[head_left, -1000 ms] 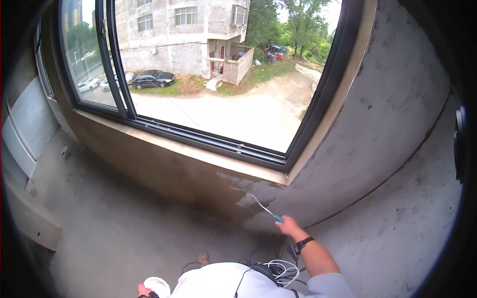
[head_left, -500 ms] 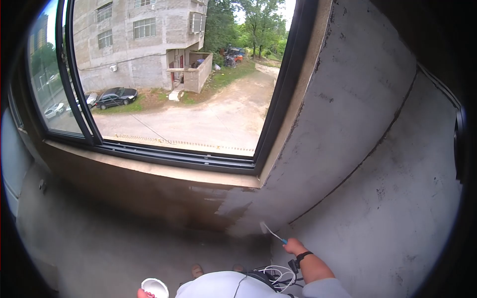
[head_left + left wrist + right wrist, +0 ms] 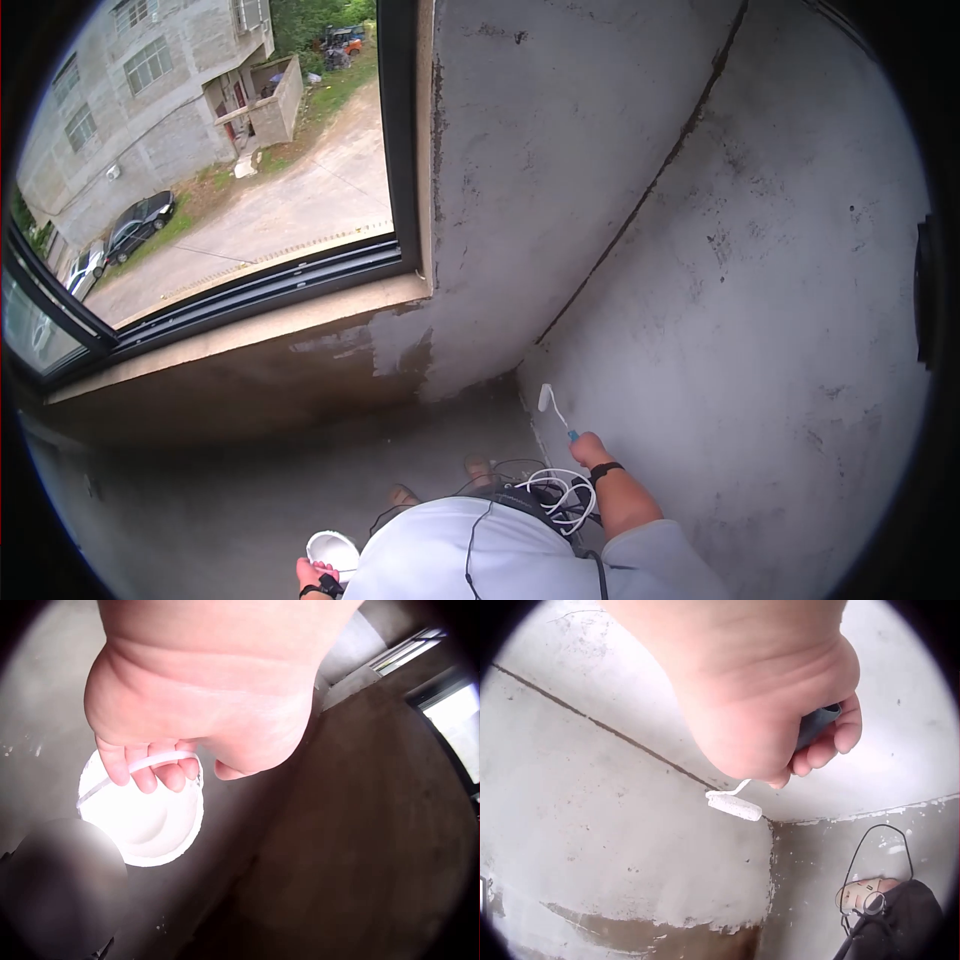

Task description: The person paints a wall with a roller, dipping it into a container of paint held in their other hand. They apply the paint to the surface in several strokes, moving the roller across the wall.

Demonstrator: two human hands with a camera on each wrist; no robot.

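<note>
My right hand (image 3: 588, 450) grips the blue handle of a small paint roller, held out in front of my right side. Its white roller head (image 3: 545, 398) overlaps the right wall near the corner in the head view. The right wrist view shows the curled fingers round the dark end of the handle (image 3: 821, 724), with the white roller (image 3: 735, 806) beyond the hand. Low at my left side, my left hand (image 3: 316, 572) carries a white bucket (image 3: 333, 552). From the left wrist, its fingers hook round the bucket's white bail (image 3: 161, 759), and white shows inside.
A dark-framed window (image 3: 270, 285) with a pale sill fills the left. Below it the wall (image 3: 260, 370) is brown, with grey-white patches near the corner. A dark crack (image 3: 650, 190) runs up the grey wall. White and black cables (image 3: 560, 500) hang by my waist.
My view has turned right, so the window has slid left. The roller has gone from the patched wall under the window to the right wall by the corner. The bucket stays in my left hand.
</note>
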